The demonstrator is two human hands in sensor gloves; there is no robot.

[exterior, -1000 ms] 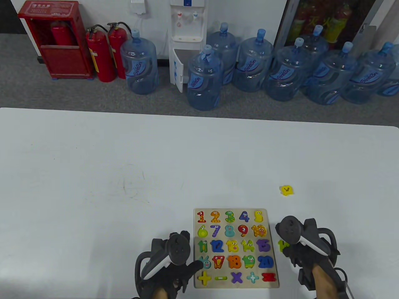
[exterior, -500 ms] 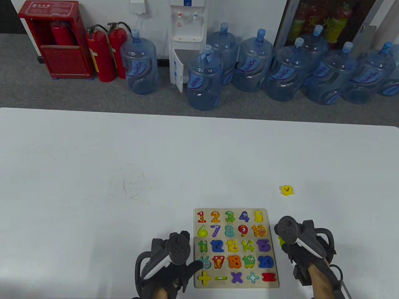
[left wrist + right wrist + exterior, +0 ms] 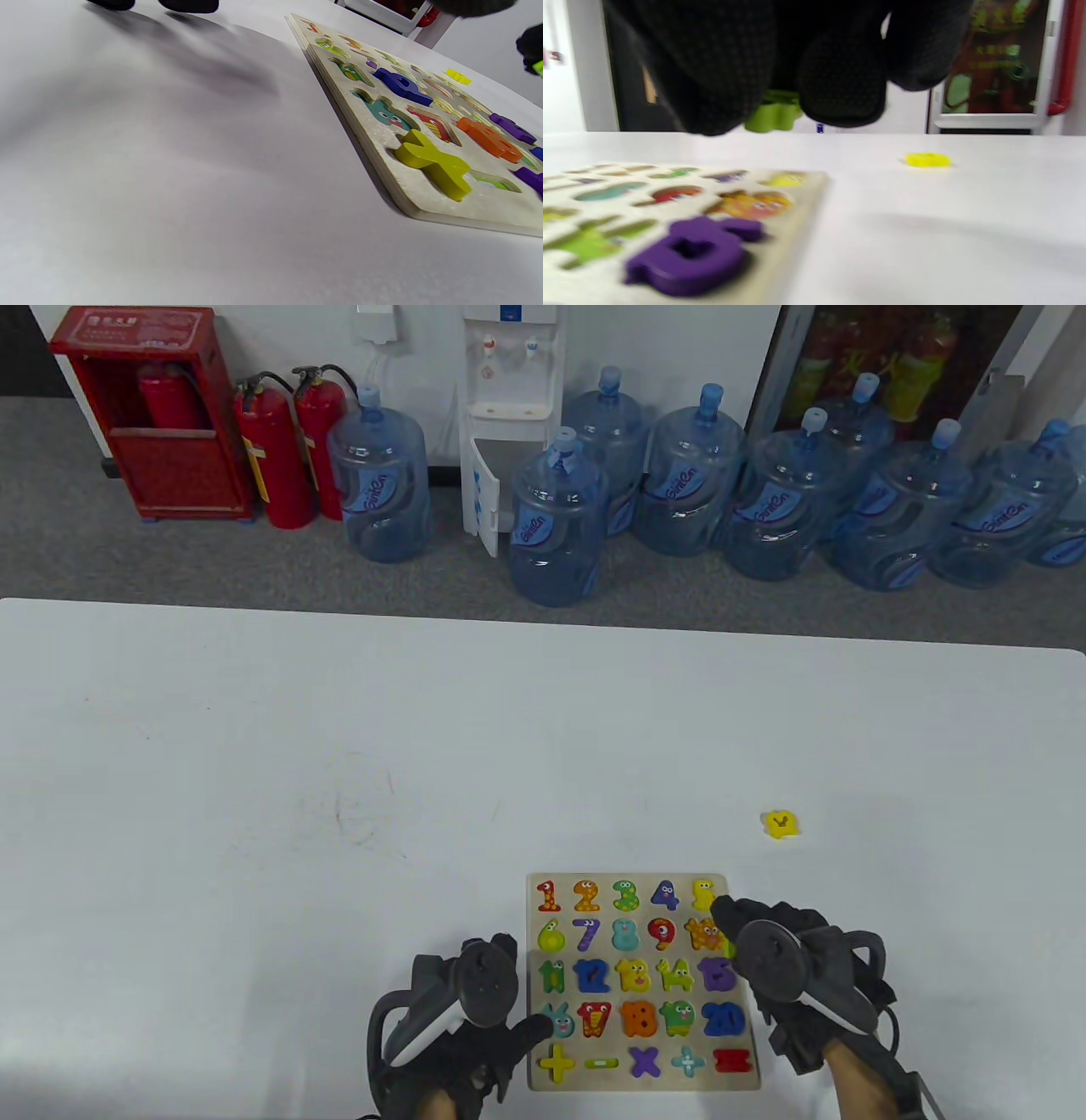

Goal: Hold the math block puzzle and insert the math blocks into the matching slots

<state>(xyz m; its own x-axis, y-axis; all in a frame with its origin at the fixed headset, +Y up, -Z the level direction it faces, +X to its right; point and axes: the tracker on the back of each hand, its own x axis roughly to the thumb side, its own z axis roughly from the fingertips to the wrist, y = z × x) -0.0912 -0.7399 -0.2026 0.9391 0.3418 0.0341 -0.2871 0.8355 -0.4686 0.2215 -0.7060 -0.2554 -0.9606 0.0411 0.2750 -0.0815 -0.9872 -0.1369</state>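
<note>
The wooden puzzle board (image 3: 594, 1082) lies at the table's near edge, its slots filled with colourful numbers and signs. My left hand (image 3: 530, 1027) steadies it with one finger lying on its left edge by the teal block (image 3: 560, 1022). My right hand (image 3: 730, 920) hovers over the board's right edge, by the purple 15 (image 3: 717, 974). It pinches a lime-green block (image 3: 774, 114) between its fingertips, above the board. In the table view the hand hides that block. The purple 15 (image 3: 691, 250) sticks up out of its slot.
A loose yellow block (image 3: 780, 824) lies on the white table beyond the board's far right corner; it also shows in the right wrist view (image 3: 928, 160). Water bottles and fire extinguishers stand on the floor behind the table.
My right hand has moved left from the table beside the board to over its right edge, carrying the green block. The left hand and board have not moved.
</note>
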